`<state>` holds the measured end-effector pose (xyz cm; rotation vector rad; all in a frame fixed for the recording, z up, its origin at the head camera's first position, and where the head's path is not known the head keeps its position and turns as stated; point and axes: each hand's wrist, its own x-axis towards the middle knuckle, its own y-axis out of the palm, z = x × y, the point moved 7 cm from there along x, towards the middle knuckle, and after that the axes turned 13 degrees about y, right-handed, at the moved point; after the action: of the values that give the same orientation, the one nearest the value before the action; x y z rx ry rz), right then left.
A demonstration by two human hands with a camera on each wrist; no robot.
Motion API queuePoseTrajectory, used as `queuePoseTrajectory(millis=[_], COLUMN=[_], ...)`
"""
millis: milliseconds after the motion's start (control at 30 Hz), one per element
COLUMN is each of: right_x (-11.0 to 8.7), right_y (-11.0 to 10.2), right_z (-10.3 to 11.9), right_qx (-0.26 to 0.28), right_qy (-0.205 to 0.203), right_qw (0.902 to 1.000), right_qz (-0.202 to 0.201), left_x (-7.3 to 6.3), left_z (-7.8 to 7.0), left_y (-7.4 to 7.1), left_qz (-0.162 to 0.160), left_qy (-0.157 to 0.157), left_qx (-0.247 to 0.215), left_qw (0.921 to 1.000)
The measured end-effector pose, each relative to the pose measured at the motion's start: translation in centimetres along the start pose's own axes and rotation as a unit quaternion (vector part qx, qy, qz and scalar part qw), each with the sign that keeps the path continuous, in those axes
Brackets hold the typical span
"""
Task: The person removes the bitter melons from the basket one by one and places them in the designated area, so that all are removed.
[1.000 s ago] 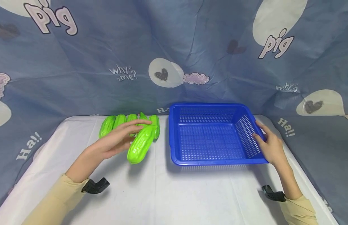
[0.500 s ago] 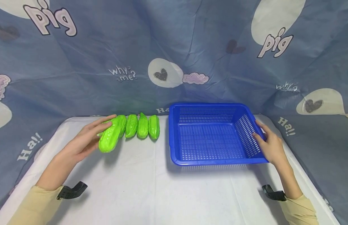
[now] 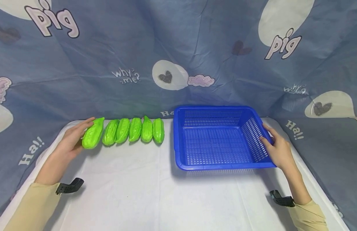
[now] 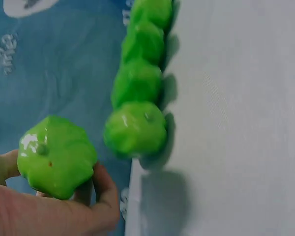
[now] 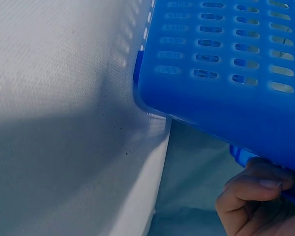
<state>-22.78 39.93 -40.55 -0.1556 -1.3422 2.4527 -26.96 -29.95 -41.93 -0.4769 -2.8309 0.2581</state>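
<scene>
A glossy, bumpy green bitter melon [image 3: 93, 134] is held in my left hand [image 3: 69, 140] at the left end of a row of similar bitter melons [image 3: 122, 131]. Seen in the left wrist view, the held bitter melon [image 4: 56, 157] shows its ridged blunt end, with fingers and thumb on either side. It is apart from the row, and its shadow falls on the cloth. My right hand [image 3: 278, 149] grips the right rim of a blue plastic basket [image 3: 217, 166]. The right wrist view shows curled fingers [image 5: 253, 189] at the edge of that basket [image 5: 211, 93].
A white cloth [image 3: 155, 192] covers the table. Behind and beside it hangs a blue-grey printed curtain [image 3: 224, 48]. The bitter melons lie side by side along the back edge, left of the basket. Each wrist wears a black camera mount [image 3: 70, 186].
My left hand has carried the bitter melon leftward, from in front of the row's right part to beyond its left end. The right hand and basket have stayed in place.
</scene>
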Motion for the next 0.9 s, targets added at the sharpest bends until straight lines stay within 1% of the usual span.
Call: queuePoseTrajectory(millis=[33,67,100,133,167,200,233,267,333,367,433,500,600,800,900], right_x=[0.0,0.0,0.0,0.0,0.0,0.0,0.0,0.1,0.0,0.0,0.0,-0.1,-0.1,0.1,0.1], right_y=[0.0,0.0,0.0,0.0,0.0,0.0,0.0,0.0,0.0,0.0,0.0,0.0,0.0,0.0,-0.1], right_z=[0.0,0.0,0.0,0.0,0.0,0.0,0.0,0.0,0.0,0.0,0.0,-0.1,-0.1,-0.1,-0.1], right_qx=[-0.001,0.000,-0.001,-0.001,-0.001,0.000,-0.001,-0.001,0.000,0.000,0.001,0.003,0.004,0.001,0.002], right_qy=[0.000,0.000,0.000,0.000,0.000,-0.001,-0.001,-0.001,-0.001,-0.001,-0.001,-0.001,-0.002,-0.005,-0.007], right_qw=[1.0000,1.0000,1.0000,1.0000,1.0000,1.0000,1.0000,1.0000,1.0000,1.0000,1.0000,1.0000,1.0000,1.0000,1.0000], right_qz=[0.000,0.000,0.000,0.001,0.001,0.002,0.002,0.001,0.001,0.001,0.001,0.002,0.003,-0.002,-0.004], left_x=[0.2,0.3,0.4,0.7,0.9,1.2,1.4,1.5,1.9,2.0,2.1,2.2,2.3,2.7,2.9], left_z=[0.7,1.4,1.9,2.7,3.3,3.7,4.2,4.5,5.2,5.4,5.7,5.9,6.1,5.7,5.7], left_y=[-0.4,-0.7,-1.0,-1.4,-1.7,-1.9,-2.2,-2.4,-2.9,-3.0,-3.2,-3.3,-3.2,-2.8,-2.6], left_qz=[-0.021,-0.044,-0.049,-0.083,-0.103,-0.125,-0.147,-0.161,-0.202,-0.213,-0.220,-0.224,-0.221,-0.216,-0.214], left_qy=[-0.030,-0.064,-0.076,-0.112,-0.131,-0.142,-0.154,-0.163,-0.182,-0.188,-0.192,-0.195,-0.199,-0.204,-0.207], left_qx=[-0.032,-0.071,-0.067,-0.110,-0.118,-0.124,-0.119,-0.098,-0.073,-0.053,-0.007,0.011,0.043,0.087,0.098], left_qw=[0.9988,0.9944,0.9936,0.9841,0.9790,0.9741,0.9699,0.9683,0.9596,0.9573,0.9564,0.9547,0.9539,0.9508,0.9495])
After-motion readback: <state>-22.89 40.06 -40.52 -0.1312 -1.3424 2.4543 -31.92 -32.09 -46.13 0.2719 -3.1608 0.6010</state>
